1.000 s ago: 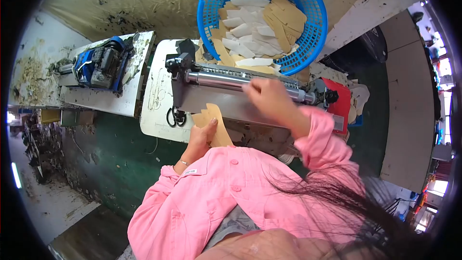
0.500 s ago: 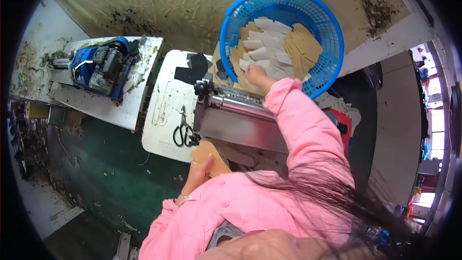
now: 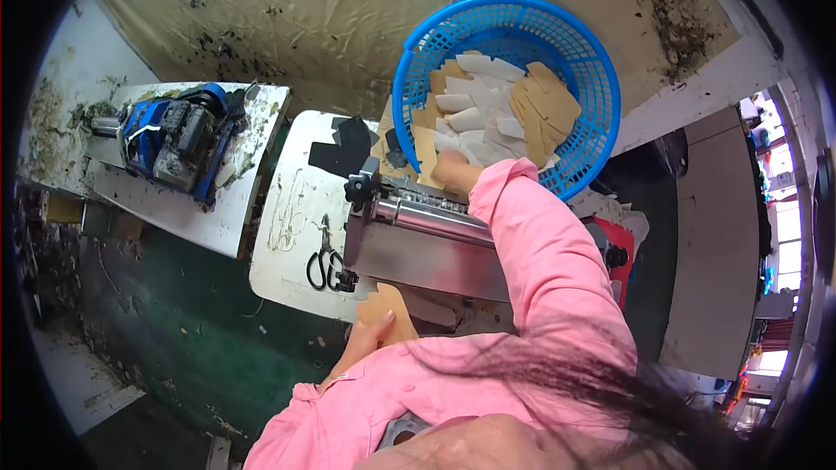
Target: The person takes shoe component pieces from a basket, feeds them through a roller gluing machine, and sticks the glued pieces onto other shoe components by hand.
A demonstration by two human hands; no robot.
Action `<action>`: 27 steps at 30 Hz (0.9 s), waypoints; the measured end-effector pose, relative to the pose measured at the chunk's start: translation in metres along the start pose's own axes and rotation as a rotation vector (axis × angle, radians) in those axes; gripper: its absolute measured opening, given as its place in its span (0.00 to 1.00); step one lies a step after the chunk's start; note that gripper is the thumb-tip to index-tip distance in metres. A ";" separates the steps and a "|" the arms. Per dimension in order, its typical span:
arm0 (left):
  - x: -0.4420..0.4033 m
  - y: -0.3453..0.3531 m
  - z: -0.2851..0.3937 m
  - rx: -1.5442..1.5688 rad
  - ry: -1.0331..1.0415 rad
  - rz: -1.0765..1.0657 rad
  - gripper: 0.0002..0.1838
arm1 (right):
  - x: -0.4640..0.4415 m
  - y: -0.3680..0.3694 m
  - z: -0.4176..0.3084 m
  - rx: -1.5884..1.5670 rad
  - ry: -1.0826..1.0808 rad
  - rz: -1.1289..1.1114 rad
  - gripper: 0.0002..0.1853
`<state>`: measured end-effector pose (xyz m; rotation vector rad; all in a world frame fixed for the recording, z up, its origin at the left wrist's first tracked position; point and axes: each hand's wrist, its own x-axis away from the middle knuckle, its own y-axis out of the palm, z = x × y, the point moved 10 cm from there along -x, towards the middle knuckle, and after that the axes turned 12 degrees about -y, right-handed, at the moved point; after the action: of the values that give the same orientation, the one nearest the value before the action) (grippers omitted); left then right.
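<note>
My left hand (image 3: 367, 338) grips a small stack of tan sheet pieces (image 3: 389, 306) with shaped edges, close to my body in front of the machine. My right hand (image 3: 455, 172) is at the near rim of a blue plastic basket (image 3: 601, 122), fingers curled and partly hidden. It seems to hold a tan cut piece (image 3: 425, 152) that lies across the rim. Inside the basket, white cut pieces (image 3: 475, 96) and tan pieces (image 3: 544, 104) overlap in piles. Just below my right hand is a machine with a metal roller (image 3: 435, 219).
Black-handled scissors (image 3: 326, 265) lie on the white tabletop (image 3: 283, 248) left of the machine, with black scraps (image 3: 344, 148) behind them. A blue motor unit (image 3: 178, 135) sits on a littered table further left. A red part (image 3: 614, 252) adjoins the machine's right end.
My right hand has moved back from the white pieces to the basket's near rim, and a tan piece now crosses that rim. My left hand still holds its pieces. The view has shifted slightly.
</note>
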<state>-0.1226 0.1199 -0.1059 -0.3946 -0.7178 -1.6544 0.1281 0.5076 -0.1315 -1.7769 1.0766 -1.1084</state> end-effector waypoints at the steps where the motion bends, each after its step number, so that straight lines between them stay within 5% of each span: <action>1: 0.001 -0.004 -0.008 0.005 -0.005 0.006 0.21 | -0.001 0.004 0.004 0.007 0.019 0.109 0.22; 4: 0.026 0.014 0.022 0.273 -0.280 -0.011 0.20 | 0.053 -0.116 -0.047 -0.240 -0.067 0.477 0.15; 5: 0.032 0.020 0.056 0.142 -0.201 0.001 0.19 | 0.088 -0.167 -0.071 -0.342 -0.136 0.606 0.15; 7: 0.014 0.028 0.049 0.246 -0.170 -0.038 0.18 | 0.161 -0.196 -0.098 -0.564 -0.263 0.495 0.15; 10: 0.023 0.051 0.081 0.396 -0.171 -0.066 0.19 | 0.289 -0.105 -0.094 -0.772 -0.074 -0.021 0.15; 12: 0.030 0.067 0.092 0.440 -0.200 -0.069 0.19 | 0.346 -0.031 -0.065 -0.869 0.171 -0.090 0.15; 14: 0.026 0.074 0.098 0.407 -0.220 -0.067 0.19 | 0.360 0.011 -0.027 -1.070 0.413 0.078 0.16; 17: 0.026 0.092 0.103 0.336 -0.227 -0.028 0.19 | 0.363 -0.012 -0.009 -1.480 0.501 0.580 0.16; 20: 0.015 0.113 0.112 0.270 -0.173 -0.010 0.17 | 0.401 -0.013 -0.041 -1.322 0.416 0.374 0.18; 22: 0.002 0.129 0.108 0.217 -0.158 -0.030 0.17 | 0.414 -0.023 -0.074 -1.006 0.067 0.417 0.17; 24: -0.015 0.130 0.089 0.071 -0.207 0.057 0.18 | 0.417 -0.038 -0.096 -0.898 -0.008 0.320 0.15; 27: -0.021 0.136 0.079 0.040 -0.161 0.056 0.21 | 0.422 -0.031 -0.071 -0.867 0.144 0.451 0.14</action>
<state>0.0031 0.1767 -0.0275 -0.5193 -0.8512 -1.5651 0.1823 0.1180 0.0386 -1.9132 2.1427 -0.5053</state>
